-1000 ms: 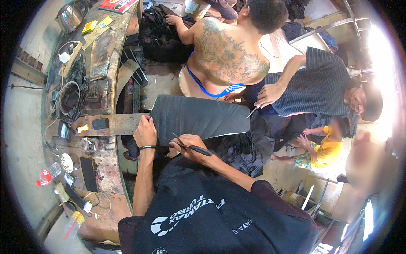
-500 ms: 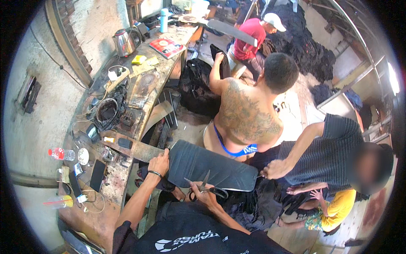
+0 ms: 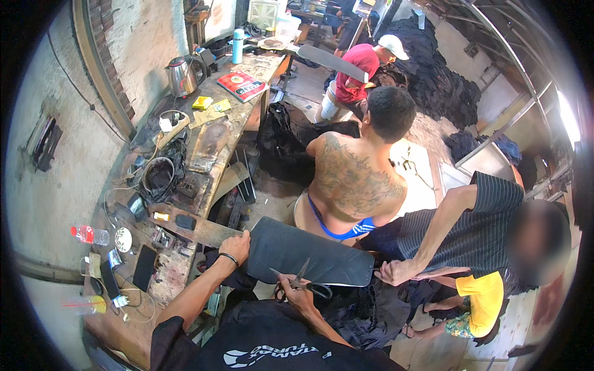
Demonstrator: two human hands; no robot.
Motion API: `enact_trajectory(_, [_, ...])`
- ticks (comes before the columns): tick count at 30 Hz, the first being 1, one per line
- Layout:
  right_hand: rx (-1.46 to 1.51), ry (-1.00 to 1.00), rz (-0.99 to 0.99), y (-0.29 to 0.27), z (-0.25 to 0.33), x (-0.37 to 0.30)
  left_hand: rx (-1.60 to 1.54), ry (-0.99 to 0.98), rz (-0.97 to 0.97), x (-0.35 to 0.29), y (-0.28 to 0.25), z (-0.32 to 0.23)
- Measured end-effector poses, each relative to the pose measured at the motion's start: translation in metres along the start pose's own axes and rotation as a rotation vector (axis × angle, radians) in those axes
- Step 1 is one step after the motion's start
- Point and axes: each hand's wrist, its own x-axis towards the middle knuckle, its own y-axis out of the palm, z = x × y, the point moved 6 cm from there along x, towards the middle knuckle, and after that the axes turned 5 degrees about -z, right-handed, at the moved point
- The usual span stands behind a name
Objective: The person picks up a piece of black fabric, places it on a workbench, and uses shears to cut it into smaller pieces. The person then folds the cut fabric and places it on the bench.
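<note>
A long dark board with a smooth covering point(image 3: 309, 250) and rounded right corners lies in front of me. My left hand point(image 3: 235, 247) is closed at its left end, fingers over the edge. Over its near edge, my right hand point(image 3: 297, 294) holds black-handled scissors point(image 3: 318, 288), their blades apart and pointing away from me. At the board's right end, the hand point(image 3: 396, 272) of a person in a striped dark shirt touches or nearly touches the corner. Black cloth point(image 3: 365, 315) hangs in folds below that end.
The cluttered bench point(image 3: 179, 247) at left carries a kettle point(image 3: 182, 75), a plastic bottle point(image 3: 90, 235), a phone point(image 3: 145, 268) and cables. A shirtless person point(image 3: 362, 173) sits just beyond the board. Another person in yellow point(image 3: 479, 303) is at lower right; black cloth point(image 3: 427, 74) is heaped far back.
The shirtless person's raised arm with black cloth has come down. The striped-shirt person's hand has moved slightly left and down at the board's corner. My hands keep nearly the same places.
</note>
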Motion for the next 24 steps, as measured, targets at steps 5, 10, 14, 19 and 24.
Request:
enact_trajectory(5, [-0.022,-0.034,-0.056,0.026,0.014,0.000,0.021,0.145,-0.002,0.004,-0.003,0.003])
enact_trajectory(10, [0.004,0.019,-0.138,0.042,0.024,-0.005,0.007,0.124,-0.043,0.001,0.000,0.012])
enact_trajectory(14, [0.079,0.207,-0.172,0.052,0.021,-0.015,0.018,0.235,0.001,0.002,0.001,0.012])
enact_trajectory(19, [0.123,0.121,-0.244,0.061,0.018,-0.008,-0.049,0.280,-0.022,0.008,0.000,0.015])
enact_trajectory(24, [0.335,0.209,-0.323,0.074,0.000,0.017,-0.069,0.299,-0.018,0.006,0.011,0.021])
